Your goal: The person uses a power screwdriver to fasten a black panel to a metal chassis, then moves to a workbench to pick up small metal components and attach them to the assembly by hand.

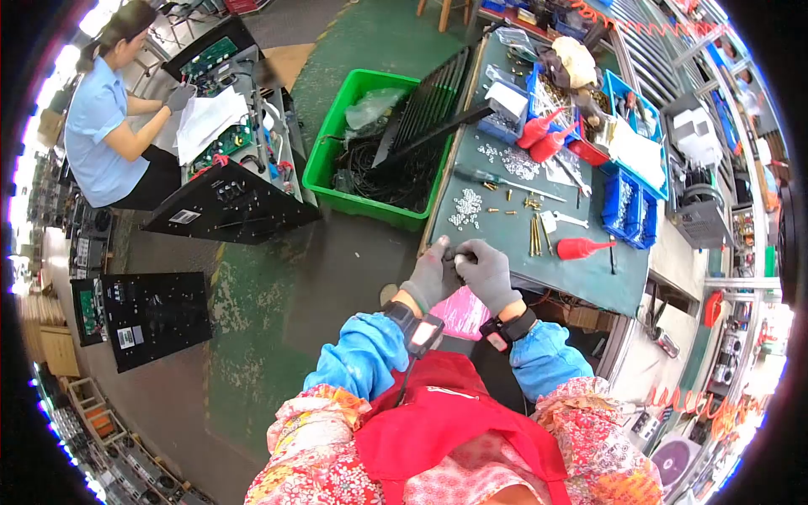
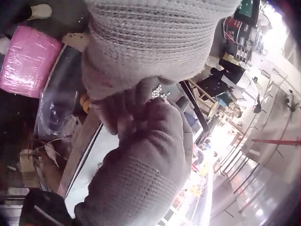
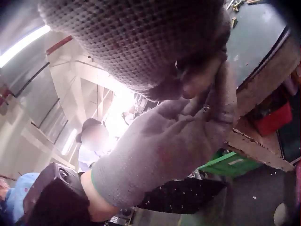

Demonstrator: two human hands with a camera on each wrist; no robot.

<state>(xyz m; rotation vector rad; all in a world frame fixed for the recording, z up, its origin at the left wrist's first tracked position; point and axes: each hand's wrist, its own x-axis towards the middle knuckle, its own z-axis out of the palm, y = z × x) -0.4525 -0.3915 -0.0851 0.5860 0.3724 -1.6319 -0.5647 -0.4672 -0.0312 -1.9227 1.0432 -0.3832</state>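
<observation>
Both hands wear grey gloves and meet at the workbench's [image 1: 581, 282] front edge. The left hand [image 1: 427, 278] has its fingers bent toward the right one. A small shiny metal ring [image 3: 206, 109] shows at the left hand's fingers in the right wrist view. The right hand [image 1: 486, 273] is curled, its bare fingertips [image 3: 193, 84] right against the left hand's fingers. What the right hand pinches is hidden; I cannot tell. Past the hands lie a pile of small clear-looking pieces [image 1: 465, 208], brass screws [image 1: 535, 236] and a screwdriver [image 1: 480, 174].
Red squeeze bottles [image 1: 581, 247], a wrench [image 1: 571, 220] and blue bins [image 1: 629, 210] stand on the bench. A green crate [image 1: 370, 204] with cables and black panels sits left of it. A pink wrapped bundle [image 1: 463, 313] lies below the hands. Another person [image 1: 114, 126] sits at far left.
</observation>
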